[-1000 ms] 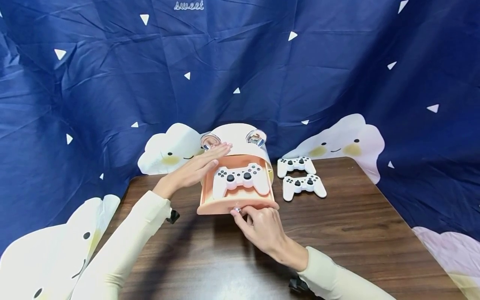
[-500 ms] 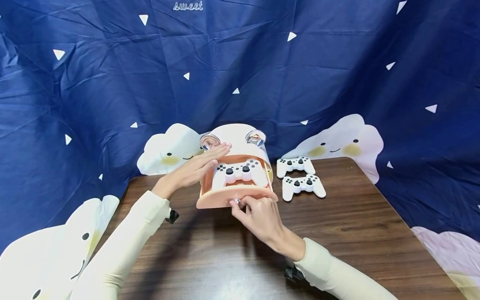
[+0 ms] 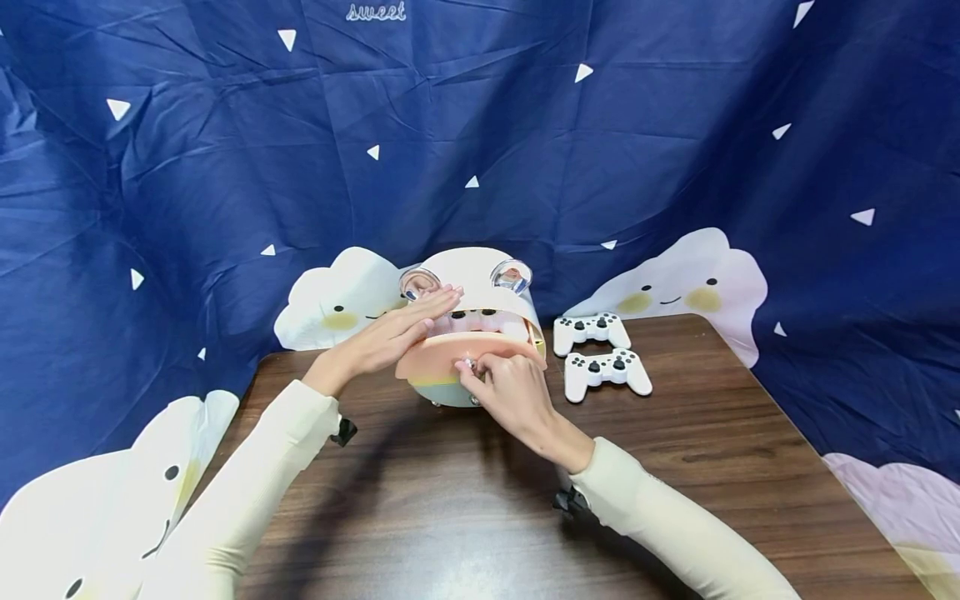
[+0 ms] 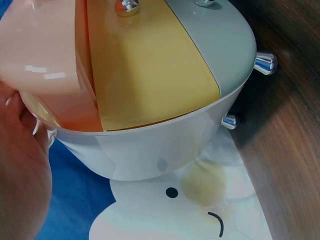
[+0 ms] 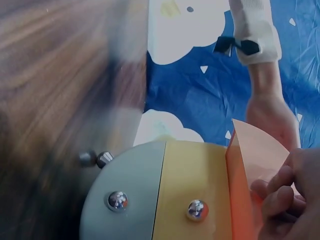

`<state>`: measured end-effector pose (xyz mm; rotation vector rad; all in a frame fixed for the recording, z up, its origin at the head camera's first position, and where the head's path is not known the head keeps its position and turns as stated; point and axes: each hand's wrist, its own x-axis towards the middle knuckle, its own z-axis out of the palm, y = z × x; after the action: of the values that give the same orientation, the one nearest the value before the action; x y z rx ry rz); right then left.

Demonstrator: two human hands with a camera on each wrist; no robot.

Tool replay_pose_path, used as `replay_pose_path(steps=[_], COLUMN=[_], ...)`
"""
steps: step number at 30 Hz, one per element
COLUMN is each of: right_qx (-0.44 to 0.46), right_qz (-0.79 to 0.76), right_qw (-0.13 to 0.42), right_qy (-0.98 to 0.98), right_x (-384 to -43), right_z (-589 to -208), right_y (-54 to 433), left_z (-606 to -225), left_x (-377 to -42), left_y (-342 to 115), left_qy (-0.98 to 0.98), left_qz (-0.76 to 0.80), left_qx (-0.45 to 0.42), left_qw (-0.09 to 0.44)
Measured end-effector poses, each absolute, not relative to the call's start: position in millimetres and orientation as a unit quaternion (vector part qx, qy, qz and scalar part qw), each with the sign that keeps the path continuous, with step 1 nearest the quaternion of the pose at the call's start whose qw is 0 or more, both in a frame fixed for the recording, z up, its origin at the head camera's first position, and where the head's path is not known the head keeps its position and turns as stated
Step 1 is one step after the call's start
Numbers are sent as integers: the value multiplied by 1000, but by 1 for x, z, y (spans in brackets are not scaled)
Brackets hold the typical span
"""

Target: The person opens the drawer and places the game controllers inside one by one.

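A small white cabinet [image 3: 472, 271] with a rounded body and two silver rings on top stands at the back of the table. Its top drawer, peach-coloured [image 3: 431, 357], is partly out. Inside it a white game controller [image 3: 491, 323] shows only in part. My right hand [image 3: 521, 404] pinches the drawer's small silver knob [image 3: 470, 363] between thumb and curled fingers. Flat on the cabinet's upper left lies my left hand [image 3: 386, 335], fingers straight. In the left wrist view the yellow drawer [image 4: 150, 70] and grey-green drawer [image 4: 220, 45] are closed.
Two more white controllers, a rear one [image 3: 592, 332] and a front one [image 3: 607, 373], lie right of the cabinet on the brown wooden table [image 3: 420, 517]. Behind hangs a dark blue cloth [image 3: 480, 125] with white triangles and clouds. Silver feet [image 4: 266, 63] hold the cabinet up.
My right hand has pushed the peach drawer inward, away from me. The controller has gone in with it and is now mostly covered. My left hand has stayed in place.
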<state>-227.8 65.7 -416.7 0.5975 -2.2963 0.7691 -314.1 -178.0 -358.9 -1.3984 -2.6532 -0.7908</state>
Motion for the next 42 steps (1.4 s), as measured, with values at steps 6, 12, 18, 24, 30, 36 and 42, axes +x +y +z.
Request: replay_pose_path(steps=[6, 12, 18, 24, 30, 36, 42], right_qx=[220, 205, 185, 181, 177, 187, 206], right_qz=[278, 289, 277, 270, 262, 263, 269], right_qw=[316, 310, 288, 270, 262, 252, 240], right_qy=[-880, -882, -898, -906, -912, -912, -910], right_x=[-244, -260, -268, -271, -267, -268, -268], right_z=[-415, -417, -416, -414, -410, -410, -410], right_y=[64, 63, 64, 65, 65, 66, 73], left_z=[-359, -359, -359, -360, -359, -360, -360], left_x=[-315, -315, -315, -316, -315, -315, -315], left_y=[-178, -178, -178, -178, -177, -178, -177], left_qy=[-853, -849, -845, -847, -848, -849, -849], left_qz=[-261, -264, -269, -271, -265, -267, -269], left_qx=[-452, -458, -461, -457, -459, -456, -454], left_qw=[20, 23, 24, 23, 25, 24, 23])
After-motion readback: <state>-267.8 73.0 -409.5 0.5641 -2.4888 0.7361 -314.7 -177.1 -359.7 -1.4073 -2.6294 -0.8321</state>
